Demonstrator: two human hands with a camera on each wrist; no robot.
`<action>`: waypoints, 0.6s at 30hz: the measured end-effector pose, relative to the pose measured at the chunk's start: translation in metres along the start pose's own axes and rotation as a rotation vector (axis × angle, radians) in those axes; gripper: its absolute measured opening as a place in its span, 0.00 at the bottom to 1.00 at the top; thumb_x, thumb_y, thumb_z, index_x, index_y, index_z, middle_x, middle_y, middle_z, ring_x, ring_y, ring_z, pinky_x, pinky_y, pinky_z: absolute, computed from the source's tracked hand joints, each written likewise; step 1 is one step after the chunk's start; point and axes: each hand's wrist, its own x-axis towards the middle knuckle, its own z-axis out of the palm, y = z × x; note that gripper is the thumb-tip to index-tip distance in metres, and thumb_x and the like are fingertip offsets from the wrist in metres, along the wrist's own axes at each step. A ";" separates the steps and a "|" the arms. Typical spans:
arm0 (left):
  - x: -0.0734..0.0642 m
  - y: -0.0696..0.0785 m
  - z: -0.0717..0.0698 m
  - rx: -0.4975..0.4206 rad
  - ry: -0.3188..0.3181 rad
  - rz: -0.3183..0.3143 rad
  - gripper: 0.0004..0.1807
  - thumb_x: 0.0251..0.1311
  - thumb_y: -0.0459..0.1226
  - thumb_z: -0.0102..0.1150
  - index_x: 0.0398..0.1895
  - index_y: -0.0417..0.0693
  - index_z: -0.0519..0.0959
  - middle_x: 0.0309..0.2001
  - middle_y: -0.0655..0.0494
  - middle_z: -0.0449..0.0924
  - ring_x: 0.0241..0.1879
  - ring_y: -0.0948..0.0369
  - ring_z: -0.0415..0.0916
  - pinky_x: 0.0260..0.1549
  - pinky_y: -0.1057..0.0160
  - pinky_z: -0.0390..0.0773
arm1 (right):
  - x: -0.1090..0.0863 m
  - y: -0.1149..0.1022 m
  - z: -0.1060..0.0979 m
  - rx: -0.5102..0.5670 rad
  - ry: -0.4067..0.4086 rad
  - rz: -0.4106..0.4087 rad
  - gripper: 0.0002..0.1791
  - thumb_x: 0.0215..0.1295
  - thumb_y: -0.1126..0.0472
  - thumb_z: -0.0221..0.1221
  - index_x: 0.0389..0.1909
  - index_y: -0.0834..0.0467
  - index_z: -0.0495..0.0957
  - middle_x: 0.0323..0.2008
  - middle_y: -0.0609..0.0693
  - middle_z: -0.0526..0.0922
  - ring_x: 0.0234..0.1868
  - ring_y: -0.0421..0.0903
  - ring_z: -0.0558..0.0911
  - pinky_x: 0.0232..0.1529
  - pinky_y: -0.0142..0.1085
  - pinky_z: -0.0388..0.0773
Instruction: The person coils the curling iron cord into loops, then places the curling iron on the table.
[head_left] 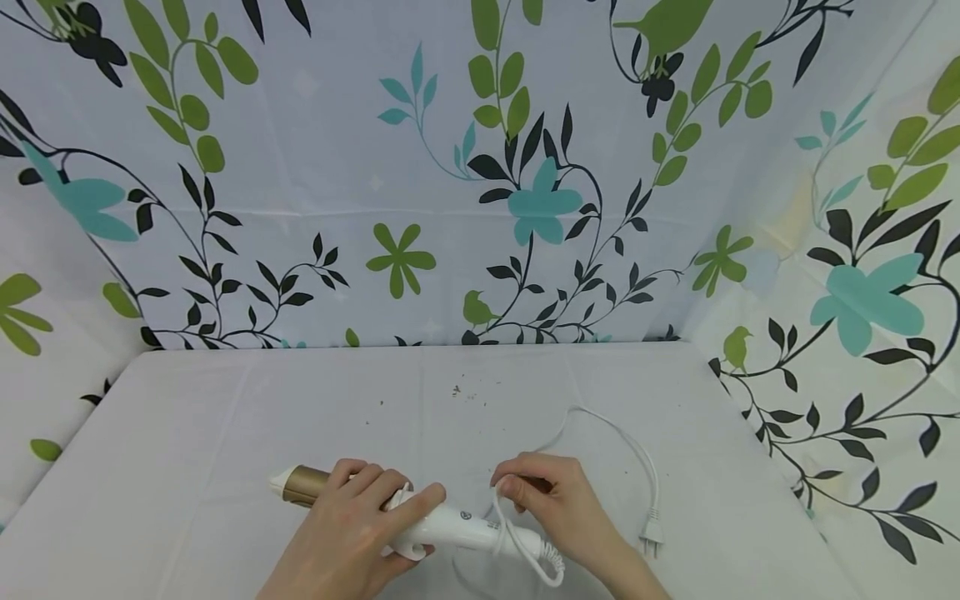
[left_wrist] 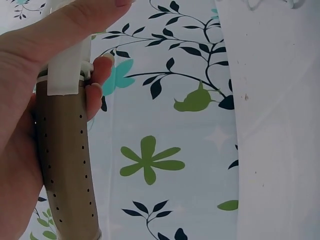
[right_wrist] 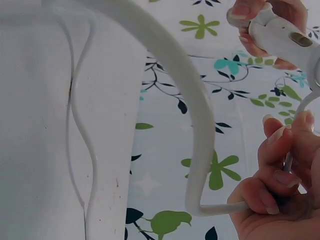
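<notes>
A curling iron (head_left: 442, 527) with a white handle and a gold barrel (head_left: 303, 485) lies slantwise over the front of the table. My left hand (head_left: 352, 517) grips it where handle and barrel meet; in the left wrist view, small dark dots line the barrel (left_wrist: 65, 150) below the fingers. Beside the handle's end, my right hand (head_left: 562, 500) pinches the white power cord (head_left: 651, 467). A loop of that cord crosses the handle near its coiled strain relief. In the right wrist view, the cord (right_wrist: 200, 130) passes through the curled fingers (right_wrist: 262, 195).
The cord's far part arcs over the white table (head_left: 262, 417) behind the right hand, down to a two-pin plug (head_left: 651, 533) at the right. Small brown crumbs (head_left: 457, 391) lie near the table's back. Leaf-patterned cloth (head_left: 315, 167) stands behind and along both sides.
</notes>
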 end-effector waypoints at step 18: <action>0.002 -0.001 -0.002 0.048 0.072 -0.041 0.41 0.21 0.53 0.86 0.48 0.61 0.81 0.32 0.59 0.82 0.32 0.61 0.78 0.36 0.54 0.74 | 0.000 0.012 0.019 -0.051 0.078 -0.046 0.12 0.73 0.71 0.51 0.40 0.56 0.82 0.25 0.48 0.76 0.22 0.39 0.70 0.24 0.28 0.71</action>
